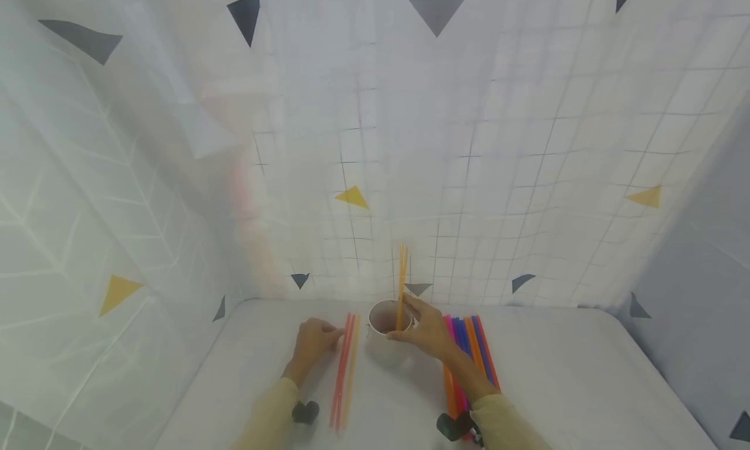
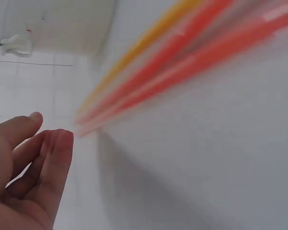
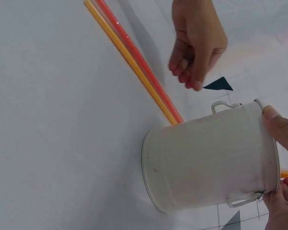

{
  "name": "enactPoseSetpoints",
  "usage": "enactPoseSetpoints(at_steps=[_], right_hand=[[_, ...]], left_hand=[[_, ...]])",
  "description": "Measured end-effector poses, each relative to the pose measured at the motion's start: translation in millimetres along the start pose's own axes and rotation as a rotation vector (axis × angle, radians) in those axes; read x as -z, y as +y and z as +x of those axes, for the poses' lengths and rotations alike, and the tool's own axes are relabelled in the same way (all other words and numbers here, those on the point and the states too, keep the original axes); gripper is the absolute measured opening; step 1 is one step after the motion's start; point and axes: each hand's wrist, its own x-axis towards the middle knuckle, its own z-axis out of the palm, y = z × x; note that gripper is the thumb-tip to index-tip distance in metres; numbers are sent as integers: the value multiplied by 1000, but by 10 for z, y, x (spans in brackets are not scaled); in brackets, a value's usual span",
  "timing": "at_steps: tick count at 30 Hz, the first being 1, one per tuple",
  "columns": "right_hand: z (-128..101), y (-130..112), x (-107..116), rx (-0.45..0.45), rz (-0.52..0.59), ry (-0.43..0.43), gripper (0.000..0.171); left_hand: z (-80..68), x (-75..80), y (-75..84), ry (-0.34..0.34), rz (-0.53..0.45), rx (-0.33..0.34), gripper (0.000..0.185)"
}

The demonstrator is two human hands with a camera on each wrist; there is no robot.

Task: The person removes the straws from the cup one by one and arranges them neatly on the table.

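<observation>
A small white metal bucket [image 3: 211, 158] with side handles stands upright in the middle of the table, and several yellow straws [image 1: 402, 274] stand in it. My right hand [image 1: 430, 333] spans the bucket's rim, thumb on the near side and fingers across by the straws. How firmly those fingers touch the straws is hard to tell. My left hand [image 1: 314, 342] holds nothing; its fingers are loosely bent, with the thumb apart from them in the left wrist view. Close beside it lie red straws [image 1: 342, 378] and a yellow straw [image 1: 353, 372], blurred in that view.
A group of orange, pink, blue and red straws [image 1: 469, 333] lies right of the bucket, partly under my right forearm. Behind the white table [image 1: 562, 365] hangs a pale patterned curtain [image 1: 498, 176], with more cloth at both sides.
</observation>
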Motion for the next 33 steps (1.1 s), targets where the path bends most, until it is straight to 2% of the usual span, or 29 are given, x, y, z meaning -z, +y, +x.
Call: enactPoseSetpoints(at_steps=[6, 9, 14, 17, 19, 26, 30, 33], right_hand=[[10, 2, 2, 3, -1, 1, 99], [11, 13, 3, 7, 9, -2, 98], [15, 14, 4, 28, 19, 3, 97], [25, 10, 3, 41, 12, 2, 97], [29, 9, 2, 42, 0, 4, 97], [34, 5, 4, 47, -14, 4, 93], [27, 8, 11, 27, -10, -8, 91], [25, 12, 13, 15, -16, -15, 91]], left_hand=[[128, 51, 231, 3, -199, -29, 21], [196, 47, 368, 7, -258, -59, 21], [301, -1, 605, 43, -363, -93, 19], [346, -48, 734, 28, -459, -106, 17], [367, -87, 806, 7, -485, -115, 17], [385, -197, 1006, -62, -405, -153, 19], [395, -274, 1050, -81, -336, -173, 15], [398, -324, 1079, -104, -267, -153, 15]])
